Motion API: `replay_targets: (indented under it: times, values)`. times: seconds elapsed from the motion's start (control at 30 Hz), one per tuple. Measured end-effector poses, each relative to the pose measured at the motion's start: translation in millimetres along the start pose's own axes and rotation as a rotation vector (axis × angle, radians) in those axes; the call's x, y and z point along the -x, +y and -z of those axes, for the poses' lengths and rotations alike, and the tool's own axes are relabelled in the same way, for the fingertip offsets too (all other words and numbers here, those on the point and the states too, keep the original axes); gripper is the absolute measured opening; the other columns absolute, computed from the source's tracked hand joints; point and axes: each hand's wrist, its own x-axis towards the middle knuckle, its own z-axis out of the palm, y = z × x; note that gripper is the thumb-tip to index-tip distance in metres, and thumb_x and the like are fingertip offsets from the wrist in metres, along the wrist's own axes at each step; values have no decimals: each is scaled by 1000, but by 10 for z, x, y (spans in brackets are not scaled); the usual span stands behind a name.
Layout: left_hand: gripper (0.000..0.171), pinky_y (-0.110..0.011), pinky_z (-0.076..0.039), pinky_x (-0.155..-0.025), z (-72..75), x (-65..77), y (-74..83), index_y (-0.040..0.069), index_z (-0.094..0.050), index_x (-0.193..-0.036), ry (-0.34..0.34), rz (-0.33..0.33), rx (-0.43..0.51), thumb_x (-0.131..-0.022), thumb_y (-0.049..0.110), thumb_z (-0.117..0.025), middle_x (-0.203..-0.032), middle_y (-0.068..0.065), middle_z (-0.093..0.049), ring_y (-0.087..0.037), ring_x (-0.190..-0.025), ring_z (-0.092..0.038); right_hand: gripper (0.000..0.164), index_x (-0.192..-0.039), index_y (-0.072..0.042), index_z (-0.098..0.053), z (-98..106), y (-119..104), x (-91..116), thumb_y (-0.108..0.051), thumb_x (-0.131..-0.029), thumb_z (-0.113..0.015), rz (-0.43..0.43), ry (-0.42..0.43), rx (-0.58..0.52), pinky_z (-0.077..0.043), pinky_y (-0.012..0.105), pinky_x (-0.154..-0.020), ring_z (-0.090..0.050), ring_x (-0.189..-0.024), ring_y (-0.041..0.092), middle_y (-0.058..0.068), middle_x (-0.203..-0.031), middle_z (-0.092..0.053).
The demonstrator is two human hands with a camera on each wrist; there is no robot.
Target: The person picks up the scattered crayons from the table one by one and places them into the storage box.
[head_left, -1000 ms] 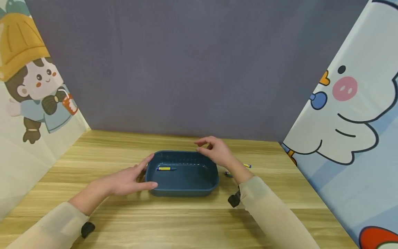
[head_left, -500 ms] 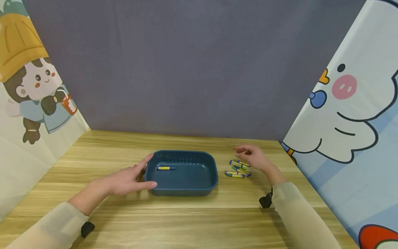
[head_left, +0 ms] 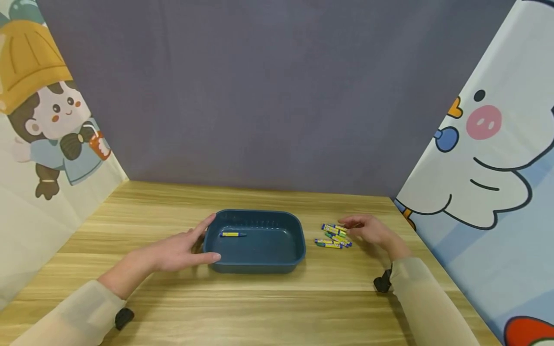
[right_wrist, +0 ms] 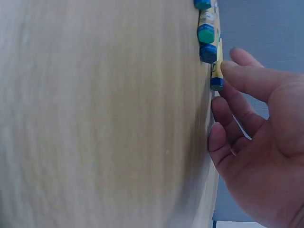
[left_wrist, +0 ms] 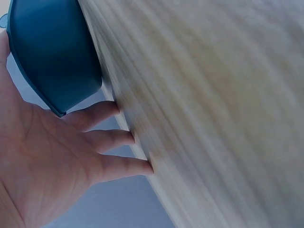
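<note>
Crayons [head_left: 332,236], yellow-bodied with blue or green ends, lie in a loose, overlapping pile on the bench [head_left: 259,305], to the right of a dark blue tray [head_left: 255,267] and apart from it. One lone crayon [head_left: 232,234] lies flat on the tray's floor, in its left part, with its dark tapered tip pointing right.

The hands are well apart, one on either side. The left hand [head_left: 175,251] is spread at the tray's left end, its thumb at the near corner and its index finger along the side; in the left wrist view the other fingers reach down to the bench, fairly straight. The right hand [head_left: 373,230] is at the right edge of the pile, fingers bent, thumb and index about the end of an upper crayon. The right wrist view shows the thumb overlapping that crayon, but whether it is pinched I cannot tell.

Judging by this, filling the tray is at an early stage: a single crayon is in, while the whole pile is left outside.
</note>
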Motion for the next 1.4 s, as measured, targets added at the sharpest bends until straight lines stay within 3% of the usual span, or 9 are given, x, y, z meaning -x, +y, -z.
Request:
replay_targets:
  times: [0.43, 0.73, 1.0, 1.23, 1.4]
  values:
    - [113, -72, -36, -125, -5, -42, 17, 26, 9, -178, -1, -10, -4, -103, 70, -63, -172, -35, -36, -55, -157, -40, 42, -147, -3, -69, 15, 30, 15, -9, -106, -68, 4, -47, -16, -57, 58, -110, -62, -138, 46, 26, -150, -65]
    - [113, -72, -35, -125, 5, -25, 23, 23, 7, -178, -3, -2, 0, -103, 69, -63, -171, -35, -37, -56, -158, -39, 37, -144, -8, -73, 4, 41, -28, -12, -107, -67, -23, -32, 16, -55, 60, -112, -64, -136, 45, 20, -143, -72]
    - [112, -73, -34, -125, -2, -20, 2, 28, 9, -178, 0, 4, 2, -103, 70, -63, -172, -34, -37, -56, -158, -38, 34, -140, -9, -76, 14, 51, -19, -17, -108, -67, -20, 4, 76, -59, 55, -105, -69, -129, 42, 20, -138, -75]
    - [112, -74, -32, -126, -16, -14, -4, 29, 9, -178, -2, 14, 2, -102, 72, -63, -173, -32, -36, -55, -159, -37, 36, -142, -10, -74, 47, 49, 5, -20, -109, -64, -21, 48, 110, -55, 38, -83, -69, -113, 33, 26, -145, -69]
    - [113, -73, -33, -126, -14, -5, -1, 28, 9, -178, 1, 12, 7, -103, 71, -63, -173, -32, -36, -56, -158, -38, 37, -146, -13, -72, 69, -46, -10, -26, -112, -62, -13, 63, 67, -57, 40, -88, -68, -119, 34, 25, -147, -67]
